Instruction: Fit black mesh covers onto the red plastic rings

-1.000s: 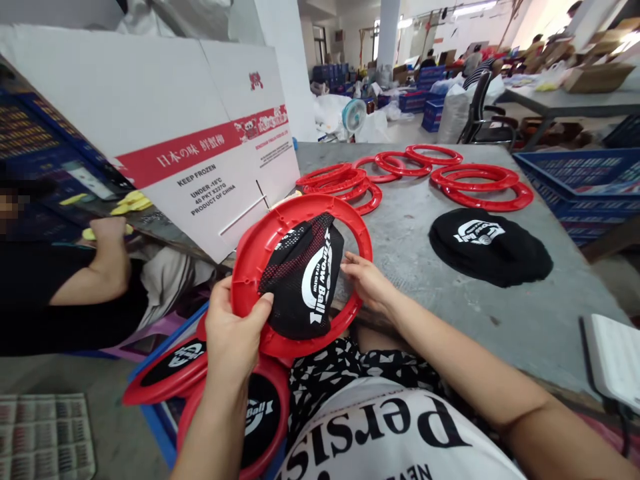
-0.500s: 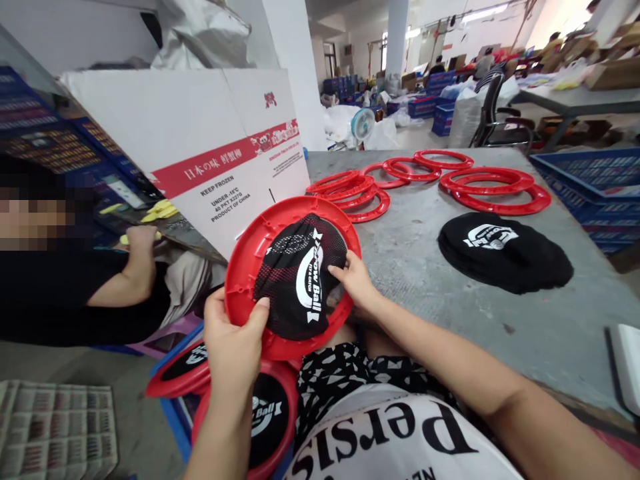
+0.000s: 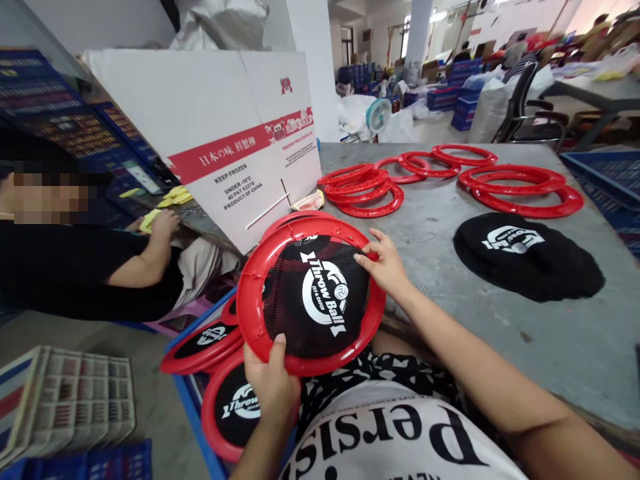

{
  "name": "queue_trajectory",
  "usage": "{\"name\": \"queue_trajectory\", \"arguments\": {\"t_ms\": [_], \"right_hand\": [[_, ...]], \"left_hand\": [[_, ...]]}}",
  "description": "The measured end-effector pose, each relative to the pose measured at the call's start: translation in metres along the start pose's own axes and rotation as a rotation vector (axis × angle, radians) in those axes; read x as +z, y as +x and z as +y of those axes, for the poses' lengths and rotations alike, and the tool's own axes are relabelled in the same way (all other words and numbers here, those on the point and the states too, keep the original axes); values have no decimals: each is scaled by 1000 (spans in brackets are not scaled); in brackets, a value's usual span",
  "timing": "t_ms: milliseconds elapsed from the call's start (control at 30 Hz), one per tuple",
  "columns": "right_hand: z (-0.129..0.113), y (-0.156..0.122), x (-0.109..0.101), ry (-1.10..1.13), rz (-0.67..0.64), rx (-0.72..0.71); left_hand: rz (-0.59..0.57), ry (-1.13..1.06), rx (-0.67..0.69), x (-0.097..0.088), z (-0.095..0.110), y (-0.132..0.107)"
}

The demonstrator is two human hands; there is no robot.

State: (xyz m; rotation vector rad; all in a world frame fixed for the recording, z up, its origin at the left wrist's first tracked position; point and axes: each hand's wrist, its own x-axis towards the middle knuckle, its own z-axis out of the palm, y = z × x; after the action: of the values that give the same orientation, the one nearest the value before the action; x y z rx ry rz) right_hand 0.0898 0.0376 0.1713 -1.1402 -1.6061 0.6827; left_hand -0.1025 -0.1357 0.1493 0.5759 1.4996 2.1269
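Observation:
I hold a red plastic ring [image 3: 251, 290] with a black mesh net [image 3: 315, 300] printed "Throw Ball" stretched across it, over my lap at the table's near edge. My left hand [image 3: 273, 383] grips the ring's lower rim, thumb on top. My right hand [image 3: 383, 263] pinches the net's edge at the ring's upper right rim. A second red ring [image 3: 280, 223] shows just behind the held one.
Several bare red rings [image 3: 370, 190] and more rings [image 3: 520, 187] lie on the grey table [image 3: 450, 293], with a pile of black nets [image 3: 525, 257] at right. Finished discs [image 3: 225, 400] sit in a blue crate at lower left. A white carton [image 3: 225, 133] and a seated person [image 3: 75, 253] are at left.
The net has been spread from a bunched fold to cover the whole ring. My left hand slid from the ring's left side to its bottom; my right hand moved to the upper right rim.

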Motion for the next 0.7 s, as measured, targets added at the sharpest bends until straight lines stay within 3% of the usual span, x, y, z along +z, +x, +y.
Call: {"name": "queue_trajectory", "arguments": {"t_ms": [100, 167, 333, 400, 467, 533, 633, 700], "right_hand": [[4, 3, 5, 71, -159, 63], [2, 7, 3, 52, -206, 55], [-26, 21, -21, -165, -456, -160], [-45, 25, -30, -328, -590, -247], [-65, 27, -34, -493, -704, -336], [-81, 25, -32, -612, -791, -431], [-95, 18, -20, -699, -854, -571], [-100, 13, -12, -714, -853, -642]], "left_hand": [[0, 37, -34, -10, -15, -15], [-57, 111, -125, -22, -28, -27], [-450, 304, -441, -78, -55, -41], [-521, 393, -437, -97, -49, -28], [-469, 529, -223, -104, -29, -6], [-364, 671, 223, -92, 1, 16], [-547, 779, 754, -46, 40, 34], [-710, 854, 908, -9, 53, 39]]}}
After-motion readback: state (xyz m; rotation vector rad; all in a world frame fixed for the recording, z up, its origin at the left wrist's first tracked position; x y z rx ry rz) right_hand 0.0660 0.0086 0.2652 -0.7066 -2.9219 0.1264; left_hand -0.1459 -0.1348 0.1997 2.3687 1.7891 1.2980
